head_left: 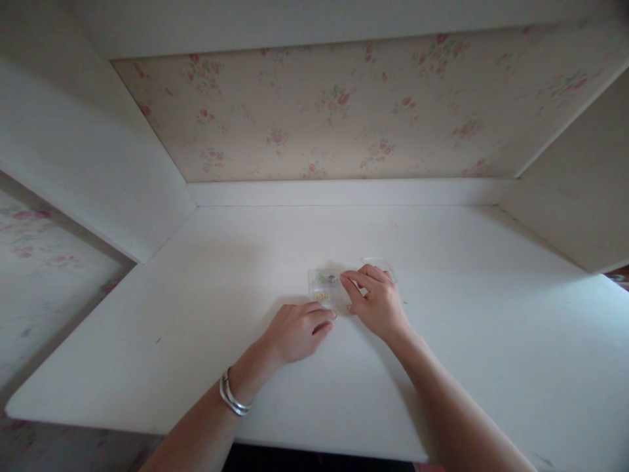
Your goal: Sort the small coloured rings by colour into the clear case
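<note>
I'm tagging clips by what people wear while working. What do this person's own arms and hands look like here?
Both forearms are bare, with no sleeves in view. The left hand has two thin silver bangles around its wrist. The right hand shows no glove, watch or bracelet. Whether any rings are worn is too small to tell.

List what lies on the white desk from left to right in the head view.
Silver bracelets on the left wrist → left hand → small clear packet with tiny coloured bits inside → right hand, fingers on the packet. All rest on the white desk.
</note>
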Demonstrator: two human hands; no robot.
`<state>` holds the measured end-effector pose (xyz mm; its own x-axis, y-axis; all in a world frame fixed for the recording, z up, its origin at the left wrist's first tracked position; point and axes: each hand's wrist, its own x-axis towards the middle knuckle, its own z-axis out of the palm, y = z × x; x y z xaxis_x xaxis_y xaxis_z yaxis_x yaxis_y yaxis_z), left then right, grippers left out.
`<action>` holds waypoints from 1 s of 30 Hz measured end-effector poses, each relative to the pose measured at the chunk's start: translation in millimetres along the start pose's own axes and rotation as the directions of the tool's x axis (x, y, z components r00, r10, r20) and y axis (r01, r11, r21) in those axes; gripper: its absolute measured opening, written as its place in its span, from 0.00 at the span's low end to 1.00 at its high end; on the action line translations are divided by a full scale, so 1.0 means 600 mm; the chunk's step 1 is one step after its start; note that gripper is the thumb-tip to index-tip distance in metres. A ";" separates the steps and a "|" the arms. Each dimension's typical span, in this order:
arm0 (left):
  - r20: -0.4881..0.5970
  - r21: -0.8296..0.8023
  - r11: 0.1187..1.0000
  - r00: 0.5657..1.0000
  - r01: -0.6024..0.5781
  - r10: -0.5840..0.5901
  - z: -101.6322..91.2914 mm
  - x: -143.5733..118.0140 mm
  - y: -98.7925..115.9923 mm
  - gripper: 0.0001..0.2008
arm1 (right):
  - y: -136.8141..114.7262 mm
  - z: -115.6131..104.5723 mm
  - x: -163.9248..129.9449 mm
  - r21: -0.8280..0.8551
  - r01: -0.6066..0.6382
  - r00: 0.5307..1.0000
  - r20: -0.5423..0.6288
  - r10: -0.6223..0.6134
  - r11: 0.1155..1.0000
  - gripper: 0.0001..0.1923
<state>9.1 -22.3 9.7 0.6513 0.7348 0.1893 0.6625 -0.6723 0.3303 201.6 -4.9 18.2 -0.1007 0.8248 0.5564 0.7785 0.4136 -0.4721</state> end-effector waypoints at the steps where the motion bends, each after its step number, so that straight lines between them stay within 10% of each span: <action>1: 0.007 0.012 1.000 1.000 0.004 -0.004 0.000 0.000 0.001 0.10 | 0.001 0.001 0.000 0.003 -0.002 1.000 0.000 0.002 1.000 0.11; 16: 0.151 0.134 0.991 0.988 0.008 -0.029 0.001 0.001 0.014 0.10 | 0.001 0.000 0.001 -0.014 0.009 1.000 0.013 -0.009 1.000 0.10; 30: -0.156 0.090 0.964 0.960 0.250 -0.234 0.001 0.016 -0.005 0.13 | 0.001 -0.010 0.004 0.006 0.023 0.999 -0.039 -0.023 1.000 0.09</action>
<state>13.6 -13.5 9.7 0.4122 0.8765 0.2485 0.8347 -0.4727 0.2826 205.4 -5.1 23.0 -0.0944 0.7996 0.5930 0.7720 0.4349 -0.4636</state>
